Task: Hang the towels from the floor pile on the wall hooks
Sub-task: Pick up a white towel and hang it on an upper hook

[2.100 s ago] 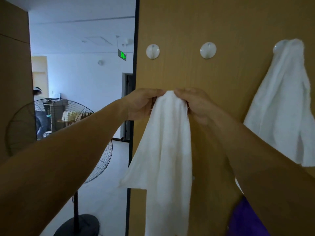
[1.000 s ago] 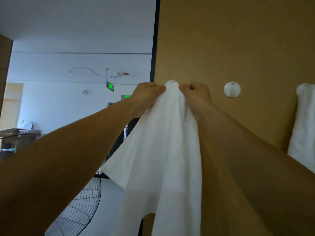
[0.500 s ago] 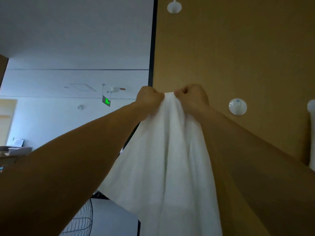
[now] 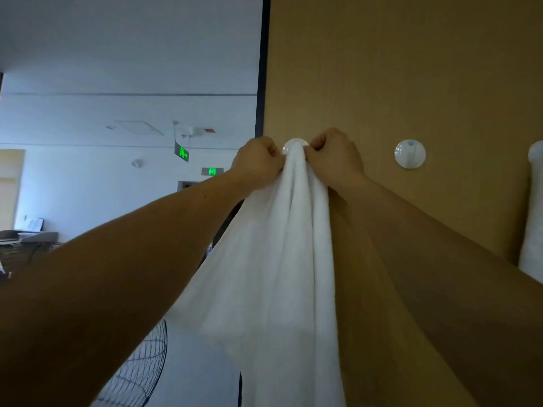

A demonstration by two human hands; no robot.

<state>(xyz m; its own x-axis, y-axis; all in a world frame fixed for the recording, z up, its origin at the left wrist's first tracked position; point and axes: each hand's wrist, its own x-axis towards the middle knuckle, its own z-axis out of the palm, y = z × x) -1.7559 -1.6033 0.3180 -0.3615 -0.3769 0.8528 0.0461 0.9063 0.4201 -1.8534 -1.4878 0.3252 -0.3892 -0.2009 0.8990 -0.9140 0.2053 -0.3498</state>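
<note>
A white towel (image 4: 276,259) hangs down from between my two fists against the brown wooden wall panel (image 4: 411,69). My left hand (image 4: 257,163) and my right hand (image 4: 335,157) each grip its bunched top edge. That edge sits right at a round white wall hook (image 4: 294,143), whose top shows between my hands. Whether the towel is caught on the hook is hidden. A second white hook (image 4: 410,154) to the right is bare. Another white towel (image 4: 533,212) hangs at the right frame edge.
The panel ends at a dark vertical edge (image 4: 262,69) left of my hands; beyond it lies a white-walled room with green exit signs (image 4: 182,152). A standing fan's wire cage (image 4: 138,374) shows at the bottom left. Desks (image 4: 26,239) stand far left.
My hands raised the towel from chest height to the leftmost hook. Half a second ago they hid the hook; now its top shows between them.
</note>
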